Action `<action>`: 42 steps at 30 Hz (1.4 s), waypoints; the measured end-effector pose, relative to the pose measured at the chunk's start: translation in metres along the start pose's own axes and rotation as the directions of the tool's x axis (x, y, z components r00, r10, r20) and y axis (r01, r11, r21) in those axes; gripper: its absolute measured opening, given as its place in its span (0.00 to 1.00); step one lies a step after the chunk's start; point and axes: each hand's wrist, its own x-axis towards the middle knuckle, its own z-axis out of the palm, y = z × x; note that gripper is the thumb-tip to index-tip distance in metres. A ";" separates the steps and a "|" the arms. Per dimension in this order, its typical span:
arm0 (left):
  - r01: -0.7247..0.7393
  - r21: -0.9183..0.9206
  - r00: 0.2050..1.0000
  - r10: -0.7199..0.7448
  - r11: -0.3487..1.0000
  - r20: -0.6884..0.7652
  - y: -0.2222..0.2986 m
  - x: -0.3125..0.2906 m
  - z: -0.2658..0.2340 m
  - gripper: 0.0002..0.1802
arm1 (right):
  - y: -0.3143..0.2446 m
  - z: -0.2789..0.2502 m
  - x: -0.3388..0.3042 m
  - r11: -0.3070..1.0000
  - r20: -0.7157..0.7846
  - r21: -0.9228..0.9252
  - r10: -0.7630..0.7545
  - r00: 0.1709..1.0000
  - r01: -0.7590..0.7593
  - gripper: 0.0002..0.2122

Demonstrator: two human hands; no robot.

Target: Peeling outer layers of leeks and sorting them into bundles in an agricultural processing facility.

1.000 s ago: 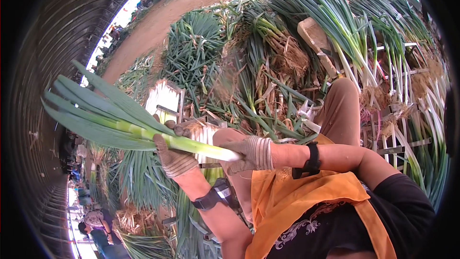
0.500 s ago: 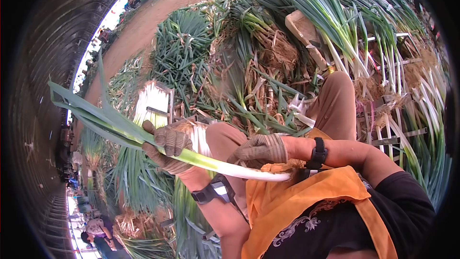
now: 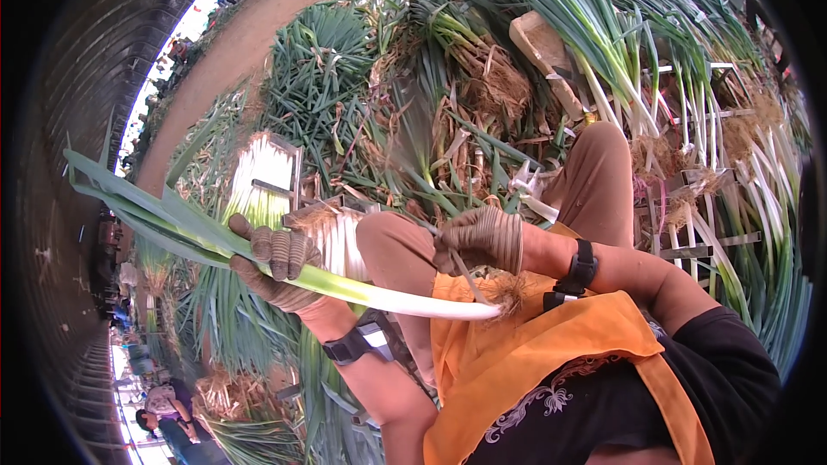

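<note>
My left hand [image 3: 280, 263], in a striped grey-brown knit glove, is closed around a long green onion [image 3: 383, 294] where the white stem turns green. The leaves point up to the left, and the white root end with its tuft of roots lies over my orange apron [image 3: 551, 340]. Above the lower stem, my gloved right hand [image 3: 482, 239] is closed in a pinch. From its fingers a thin brownish strip of outer skin [image 3: 468, 280] runs down to the root end. The glove hides the fingertips.
Loose onion leaves [image 3: 319, 86] are heaped in front of me. White stems [image 3: 263, 168] lie in a metal frame at the left. Beyond my knee [image 3: 594, 172], untrimmed onions [image 3: 620, 77] lean near a wooden stool [image 3: 543, 47]. Another person [image 3: 168, 413] is at the lower left.
My right hand has lifted off the stem, up and slightly right, drawing a strip of skin with it. The onion and my left hand have shifted slightly left.
</note>
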 end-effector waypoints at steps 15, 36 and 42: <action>0.174 0.471 0.702 0.227 0.864 -0.675 0.045 0.015 -0.036 0.19 | 0.005 -0.141 -0.029 -0.521 -0.230 -0.853 0.364 0.902 -0.007 0.13; 0.185 0.195 0.839 -0.052 0.963 -0.542 -0.013 0.020 -0.100 0.24 | 0.046 -0.114 -0.019 0.890 0.388 -0.444 0.085 0.918 0.105 0.19; 0.219 0.287 0.722 0.043 0.933 -0.691 -0.018 0.019 -0.113 0.22 | 0.043 -0.196 0.008 0.643 -0.425 -0.696 -0.011 0.905 -0.319 0.09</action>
